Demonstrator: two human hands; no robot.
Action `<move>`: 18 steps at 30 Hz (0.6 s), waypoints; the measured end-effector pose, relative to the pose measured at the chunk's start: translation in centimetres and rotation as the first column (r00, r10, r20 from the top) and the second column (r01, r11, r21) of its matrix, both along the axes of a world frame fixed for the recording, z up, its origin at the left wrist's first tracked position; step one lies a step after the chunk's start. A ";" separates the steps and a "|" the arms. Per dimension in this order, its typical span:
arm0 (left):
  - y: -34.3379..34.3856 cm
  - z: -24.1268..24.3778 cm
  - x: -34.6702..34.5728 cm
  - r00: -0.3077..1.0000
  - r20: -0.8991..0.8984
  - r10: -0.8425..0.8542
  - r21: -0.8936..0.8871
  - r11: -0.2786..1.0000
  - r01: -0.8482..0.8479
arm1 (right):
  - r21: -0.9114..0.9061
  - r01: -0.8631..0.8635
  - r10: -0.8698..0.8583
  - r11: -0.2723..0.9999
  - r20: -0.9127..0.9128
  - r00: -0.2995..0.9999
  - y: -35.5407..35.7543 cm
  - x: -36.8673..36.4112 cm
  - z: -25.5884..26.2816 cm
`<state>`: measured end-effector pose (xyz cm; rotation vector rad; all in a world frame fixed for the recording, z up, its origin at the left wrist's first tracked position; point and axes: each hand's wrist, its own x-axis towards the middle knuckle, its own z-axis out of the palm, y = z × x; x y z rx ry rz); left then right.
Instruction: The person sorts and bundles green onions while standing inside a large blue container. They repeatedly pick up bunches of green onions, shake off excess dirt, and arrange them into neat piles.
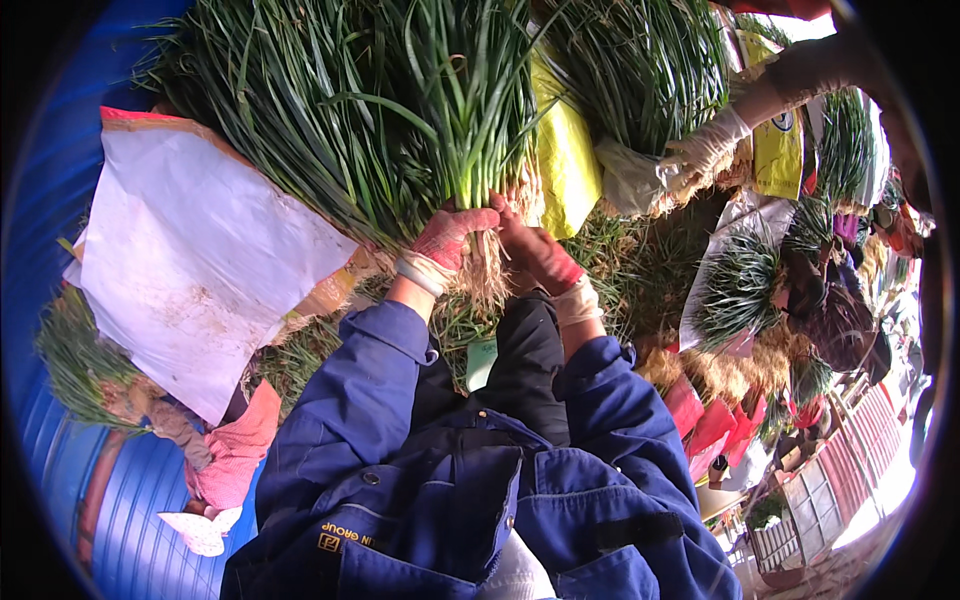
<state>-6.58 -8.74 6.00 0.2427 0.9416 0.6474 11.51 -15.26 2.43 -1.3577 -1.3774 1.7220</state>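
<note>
My left hand, in a red-coated glove with a pale cuff, is closed around a bunch of scallion-like plants. Their green leaves point away from me, and pale fibrous roots hang below my grip. At the bunch's right side is my right hand, gloved alike, with its fingertips against or very near the stems. Motion blur and overlap hide whether it grips anything. A large heap of the same plants lies beyond and to the left of my hands.
A white sheet covers plants at left. To the right are a yellow sack and another pile, where another person's gloved hand reaches in. Co-workers crouch at lower left and far right. Loose leaves litter the ground.
</note>
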 end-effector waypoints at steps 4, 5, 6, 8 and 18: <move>-0.8 1.7 -1.5 0.957 0.282 0.061 -0.103 0.994 -0.033 | -0.724 0.375 -0.661 0.579 -0.148 0.736 3.2 -0.3 0.7; -0.9 2.3 -1.7 0.962 0.271 0.017 -0.089 0.996 0.007 | -0.716 0.443 -0.720 0.539 -0.118 0.684 5.1 -2.2 3.0; -1.0 3.0 -1.7 0.964 0.263 -0.037 -0.075 0.995 0.059 | -0.668 0.467 -0.710 0.580 -0.134 0.691 5.6 -2.8 1.6; -2.0 3.4 -1.8 0.994 -0.036 -0.103 -0.037 0.994 0.101 | -0.626 0.553 -0.793 0.549 -0.182 0.581 6.7 -5.0 -0.4; -1.5 5.6 -1.8 0.974 -0.200 -0.104 -0.089 0.992 0.088 | 0.061 0.708 -0.666 0.703 0.403 0.627 7.4 -7.7 -3.5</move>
